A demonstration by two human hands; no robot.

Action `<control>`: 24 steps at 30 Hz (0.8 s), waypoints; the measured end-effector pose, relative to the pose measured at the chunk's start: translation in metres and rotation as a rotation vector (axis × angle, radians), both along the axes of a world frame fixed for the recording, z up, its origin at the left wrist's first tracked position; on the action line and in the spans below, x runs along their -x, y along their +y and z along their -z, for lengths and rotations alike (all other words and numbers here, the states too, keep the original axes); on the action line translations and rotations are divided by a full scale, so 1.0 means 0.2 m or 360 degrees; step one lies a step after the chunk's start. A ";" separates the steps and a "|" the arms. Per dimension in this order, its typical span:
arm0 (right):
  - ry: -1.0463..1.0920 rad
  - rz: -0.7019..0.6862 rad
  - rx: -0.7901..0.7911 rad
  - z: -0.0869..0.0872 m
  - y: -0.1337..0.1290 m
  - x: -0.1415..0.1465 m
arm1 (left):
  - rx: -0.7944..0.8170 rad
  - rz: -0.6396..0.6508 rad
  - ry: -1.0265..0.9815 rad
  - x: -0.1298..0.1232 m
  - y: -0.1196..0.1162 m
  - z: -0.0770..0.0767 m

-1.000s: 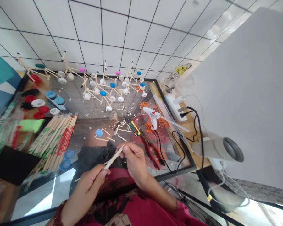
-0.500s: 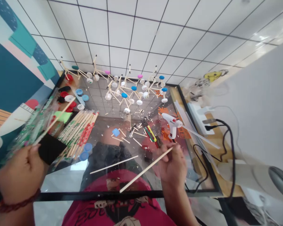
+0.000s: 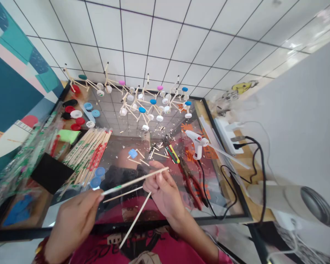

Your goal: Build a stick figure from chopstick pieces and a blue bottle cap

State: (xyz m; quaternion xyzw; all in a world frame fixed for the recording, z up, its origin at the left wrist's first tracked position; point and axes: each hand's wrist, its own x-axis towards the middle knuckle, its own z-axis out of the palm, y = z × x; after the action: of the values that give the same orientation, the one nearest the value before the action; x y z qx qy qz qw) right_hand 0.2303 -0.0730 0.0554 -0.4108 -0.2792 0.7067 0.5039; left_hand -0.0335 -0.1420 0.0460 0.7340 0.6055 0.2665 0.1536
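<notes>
My left hand (image 3: 75,220) pinches the near end of a wooden chopstick (image 3: 139,179), which shows a white and green stretch close to those fingers. The chopstick's far end lies across the fingers of my right hand (image 3: 165,190), thumb pressed on it. A second bare chopstick (image 3: 134,222) sticks out below my right hand, slanting down toward my body. On the glass tabletop (image 3: 121,146), a loose thin stick (image 3: 121,195) lies beneath the held chopstick. Left of my hands is a pile of wrapped chopsticks (image 3: 88,156).
Several small stick-and-bottle-cap models (image 3: 153,102) stand along the back. A white glue gun (image 3: 197,142), red-handled pliers (image 3: 191,183) and a yellow-green cutting tool (image 3: 172,152) lie right. A black square (image 3: 52,173) and bottle caps (image 3: 95,182) are left. A cable (image 3: 232,190) loops at right.
My left hand has moved right from the pile with a chopstick, coming close to my right hand. My right hand has moved left and now touches that chopstick too, uncovering the pliers.
</notes>
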 end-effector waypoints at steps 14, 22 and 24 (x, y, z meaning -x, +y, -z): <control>0.0237 0.0143 -0.0104 0.02 0.08 -0.01 | -0.0221 -0.1017 0.0725 0.47 0.32 -0.17; 0.0237 0.0111 -0.0027 0.04 0.01 0.11 | 0.0694 0.0373 -0.0653 -0.38 0.13 -0.06; 0.0252 0.0086 0.0006 0.06 0.01 0.11 | 0.0891 0.0364 -0.0775 -0.43 0.09 -0.03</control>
State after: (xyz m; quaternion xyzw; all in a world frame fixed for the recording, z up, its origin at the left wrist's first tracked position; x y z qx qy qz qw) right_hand 0.2091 -0.0711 0.0438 -0.3618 -0.2259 0.7236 0.5427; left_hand 0.0532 -0.1236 0.0526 0.6418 0.5149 0.2385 0.5159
